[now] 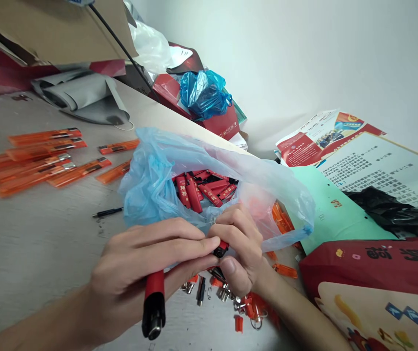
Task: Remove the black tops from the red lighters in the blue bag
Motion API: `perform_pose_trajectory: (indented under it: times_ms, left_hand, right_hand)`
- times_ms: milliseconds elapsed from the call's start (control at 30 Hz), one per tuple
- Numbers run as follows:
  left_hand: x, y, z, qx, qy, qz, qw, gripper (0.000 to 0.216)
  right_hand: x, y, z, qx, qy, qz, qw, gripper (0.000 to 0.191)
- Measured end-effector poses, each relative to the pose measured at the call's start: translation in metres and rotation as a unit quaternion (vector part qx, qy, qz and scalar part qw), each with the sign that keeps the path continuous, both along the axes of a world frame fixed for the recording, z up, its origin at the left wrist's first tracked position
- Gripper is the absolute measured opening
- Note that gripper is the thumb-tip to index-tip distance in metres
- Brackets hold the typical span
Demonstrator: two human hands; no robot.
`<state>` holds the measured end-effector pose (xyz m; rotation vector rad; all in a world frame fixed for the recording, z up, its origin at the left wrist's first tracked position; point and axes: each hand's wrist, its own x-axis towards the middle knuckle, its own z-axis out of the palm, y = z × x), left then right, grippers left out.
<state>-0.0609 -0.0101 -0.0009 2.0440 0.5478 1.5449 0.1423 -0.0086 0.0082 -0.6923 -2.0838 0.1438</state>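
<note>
Tucked in my left hand (131,273) is a red tube with a black end and a metal tip (153,307), pointing down toward me. The fingertips of that hand also meet a small red-and-black piece (222,248), which my closed right hand (243,243) grips. Just beyond both hands lies an open pale blue plastic bag (150,195). Inside it are several flat red casings with gold lettering (209,191). Beneath my hands, small metal, black and orange parts (225,292) are scattered on the grey table. My fingers hide most of the gripped piece.
Long orange pieces (36,161) lie at the left, near a black pen-like stick (107,213). A rolled grey sheet (84,95) and red boxes with a blue bag (206,92) stand behind. Green paper (329,209) and a red printed bag (369,263) are at the right.
</note>
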Motion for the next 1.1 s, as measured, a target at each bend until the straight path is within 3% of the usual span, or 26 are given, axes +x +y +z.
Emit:
perform_pose_trajectory:
  times_ms: [200, 300, 433, 533, 667, 833, 933, 1000, 1100]
  left_hand:
    - [0.004, 0.001, 0.005, -0.043, -0.016, -0.012, 0.999, 0.042]
    - [0.007, 0.003, 0.011, -0.149, -0.032, -0.044, 0.987, 0.031]
    - [0.01, 0.005, 0.017, -0.32, -0.043, -0.087, 0.942, 0.019]
    - [0.01, 0.007, 0.018, -0.387, -0.046, -0.104, 0.915, 0.014]
    - [0.011, 0.009, 0.015, -0.42, -0.046, -0.109, 0.9, 0.009]
    - [0.01, 0.01, 0.011, -0.4, -0.027, -0.11, 0.909, 0.01]
    - [0.009, 0.01, 0.01, -0.393, -0.001, -0.1, 0.914, 0.01]
    - [0.008, 0.01, 0.01, -0.391, 0.012, -0.096, 0.915, 0.017]
    - [0.006, 0.011, 0.011, -0.396, 0.021, -0.074, 0.915, 0.019]
  right_hand:
    - [-0.003, 0.004, -0.004, 0.064, -0.016, -0.035, 0.997, 0.025]
    - [-0.006, 0.007, -0.006, 0.099, -0.002, -0.049, 0.994, 0.031]
    - [-0.004, 0.009, -0.009, 0.108, -0.017, -0.071, 0.992, 0.033]
    - [-0.002, 0.009, -0.011, 0.11, -0.045, -0.084, 0.989, 0.036]
    - [0.001, 0.01, -0.012, 0.098, -0.07, -0.08, 0.99, 0.036]
    - [0.004, 0.009, -0.013, 0.074, -0.068, -0.06, 0.993, 0.034]
    - [0.004, 0.005, -0.013, 0.007, -0.035, -0.036, 0.999, 0.03]
    - [0.001, 0.001, -0.012, -0.109, 0.013, -0.014, 0.994, 0.027]
    - [-0.003, -0.007, -0.01, -0.293, 0.089, 0.027, 0.951, 0.031]
